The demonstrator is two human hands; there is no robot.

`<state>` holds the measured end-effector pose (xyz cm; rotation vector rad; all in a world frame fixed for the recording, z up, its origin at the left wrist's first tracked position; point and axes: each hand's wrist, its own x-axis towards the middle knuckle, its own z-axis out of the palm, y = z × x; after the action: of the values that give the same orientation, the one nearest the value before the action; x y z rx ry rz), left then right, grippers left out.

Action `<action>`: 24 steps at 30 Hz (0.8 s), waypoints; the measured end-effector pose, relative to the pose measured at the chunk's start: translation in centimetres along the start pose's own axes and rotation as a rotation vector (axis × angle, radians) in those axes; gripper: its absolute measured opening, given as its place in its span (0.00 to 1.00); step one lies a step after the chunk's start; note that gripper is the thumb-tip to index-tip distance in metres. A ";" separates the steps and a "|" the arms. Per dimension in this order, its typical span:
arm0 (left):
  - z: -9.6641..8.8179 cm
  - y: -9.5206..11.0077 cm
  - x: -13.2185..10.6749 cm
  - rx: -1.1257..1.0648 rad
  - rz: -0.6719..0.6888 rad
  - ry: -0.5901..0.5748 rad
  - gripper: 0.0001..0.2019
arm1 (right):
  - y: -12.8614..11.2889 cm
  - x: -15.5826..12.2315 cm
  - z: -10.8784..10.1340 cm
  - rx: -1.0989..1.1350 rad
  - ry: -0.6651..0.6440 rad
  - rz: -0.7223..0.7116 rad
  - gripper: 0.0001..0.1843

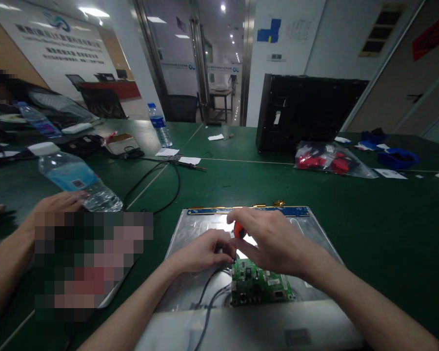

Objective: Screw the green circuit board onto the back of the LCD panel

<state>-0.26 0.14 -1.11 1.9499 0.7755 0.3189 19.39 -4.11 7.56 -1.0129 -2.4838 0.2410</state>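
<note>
My right hand [278, 239] is wrapped round a screwdriver with an orange-red handle [239, 230], held upright above the top left corner of a green circuit board [258, 285]. At that same corner, the fingers of my left hand [207, 251] are pinched together close to the tool's lower end. Whatever they hold, if anything, is hidden. The board lies on the silver metal back of a flat display panel [190, 229]. Dark cables [207, 314] run from the board's left side. A blue strip [295, 211] lines the panel's far edge.
At left, another person's hand [58, 204] is by a tilted water bottle [73, 173]. A blurred patch covers what lies below it. Behind are a black cable [179, 187], an upright bottle [159, 127], a black monitor [310, 114] and a plastic bag with red pieces [329, 161].
</note>
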 end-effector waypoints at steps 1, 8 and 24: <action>0.0 0.0 0.0 -0.005 -0.001 -0.008 0.04 | 0.0 0.0 0.1 -0.025 -0.001 0.000 0.08; -0.1 0.0 0.1 0.010 -0.001 -0.005 0.01 | -0.5 -0.3 -1.2 0.016 -0.071 0.028 0.18; 0.1 0.0 -0.1 0.034 -0.023 0.014 0.05 | -0.2 -0.2 -1.0 -0.003 -0.035 0.014 0.15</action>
<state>-0.32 0.04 -1.17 1.9714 0.8166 0.3079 19.90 -4.40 8.40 -1.0354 -2.5099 0.2615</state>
